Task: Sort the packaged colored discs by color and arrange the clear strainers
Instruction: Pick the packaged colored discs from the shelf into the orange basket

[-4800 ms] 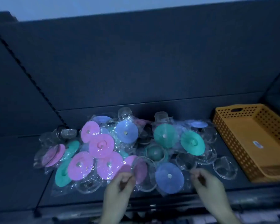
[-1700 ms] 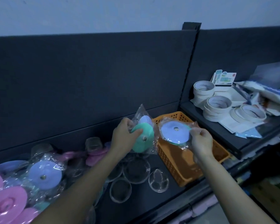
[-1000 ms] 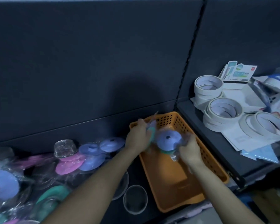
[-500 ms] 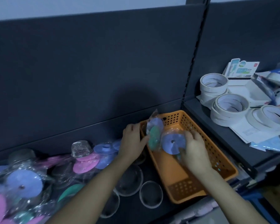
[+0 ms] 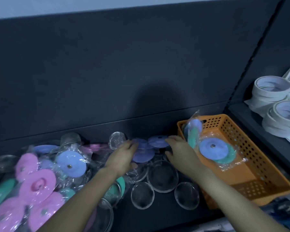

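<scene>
Head view, what changed: half a second ago both hands held wrapped packets at the orange perforated plastic basket [image 5: 251, 166]. Both have now let go and come back to the pile.
Head view, basket: a clear-wrapped packet of blue and green round discs [image 5: 213, 150] lies inside it. A second wrapped blue-and-green packet [image 5: 193, 131] stands on edge against its left wall.
Meaning for the task: I judge that two packets are now sorted. Most of the pile is still mixed, so the job is at an early stage.
Left hand [image 5: 122, 159]: it reaches over a flat, wrapped blue disc [image 5: 143, 155], with fingers above and thumb below its near edge. Motion blur hides whether it has already closed on the disc.
Right hand [image 5: 181, 155]: released and spread, holding nothing. Its fingertips [image 5: 168, 140] are at the edge of another wrapped blue disc [image 5: 158, 141], just left of the basket.
Remaining discs: pink wrapped discs [image 5: 38, 182] and a blue wrapped disc [image 5: 71, 164] are heaped at the left of the dark shelf [image 5: 157, 218], with green ones mixed in.
Strainers: several clear round shallow strainers [image 5: 162, 176] lie loose on the shelf between the forearms, not yet arranged. A domed mesh strainer [image 5: 117, 139] sits behind the left hand.
Beside: white tape rolls [image 5: 271, 88] are on the neighbouring shelf to the right.
</scene>
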